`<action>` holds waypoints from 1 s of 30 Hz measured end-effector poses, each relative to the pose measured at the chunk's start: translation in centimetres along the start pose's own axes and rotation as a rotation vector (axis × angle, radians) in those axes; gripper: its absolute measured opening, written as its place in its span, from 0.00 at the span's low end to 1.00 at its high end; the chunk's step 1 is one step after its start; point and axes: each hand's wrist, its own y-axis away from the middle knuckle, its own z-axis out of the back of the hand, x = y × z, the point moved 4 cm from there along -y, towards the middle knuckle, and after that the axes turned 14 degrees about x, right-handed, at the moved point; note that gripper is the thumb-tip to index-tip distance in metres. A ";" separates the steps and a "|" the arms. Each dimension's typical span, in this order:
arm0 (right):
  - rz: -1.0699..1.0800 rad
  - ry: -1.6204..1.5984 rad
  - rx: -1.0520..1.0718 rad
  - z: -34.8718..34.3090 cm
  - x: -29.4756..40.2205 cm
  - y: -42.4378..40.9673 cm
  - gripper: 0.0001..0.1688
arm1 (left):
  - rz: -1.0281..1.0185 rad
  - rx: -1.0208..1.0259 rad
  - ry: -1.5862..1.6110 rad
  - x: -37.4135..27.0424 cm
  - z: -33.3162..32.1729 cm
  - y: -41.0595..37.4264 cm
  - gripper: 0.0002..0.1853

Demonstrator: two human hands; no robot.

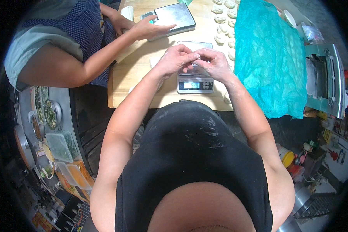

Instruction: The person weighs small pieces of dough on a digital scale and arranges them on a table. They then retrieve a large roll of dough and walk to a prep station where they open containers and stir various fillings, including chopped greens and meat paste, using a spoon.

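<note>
Both my hands meet above a small digital kitchen scale with a lit display. My left hand has its fingers bent, and its thumb and fingertips touch those of my right hand. A little pale stuff, perhaps dough, shows between the fingertips; the fingers hide most of it. Flour dusts both hands. Under my left wrist a pale piece of dough is partly hidden. Rows of shaped dough pieces lie to the right of the scale on the wooden board.
A co-worker's hand reaches over a larger scale at the upper left. Teal plastic sheeting covers the board's right side, beside a metal appliance. Bowls of chopped greens and lidded containers stand on a counter at left.
</note>
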 end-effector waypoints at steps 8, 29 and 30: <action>-0.013 -0.107 -0.094 -0.7 -0.7 0.0 0.14 | -0.051 -0.028 0.067 0.4 0.5 0.3 0.10; -0.323 -0.153 0.004 1.9 -5.5 -2.2 0.07 | -0.145 -0.327 0.471 6.4 6.0 2.2 0.09; -0.337 0.091 0.018 1.3 -5.6 -2.8 0.07 | -0.138 -0.325 0.473 6.5 5.8 2.3 0.09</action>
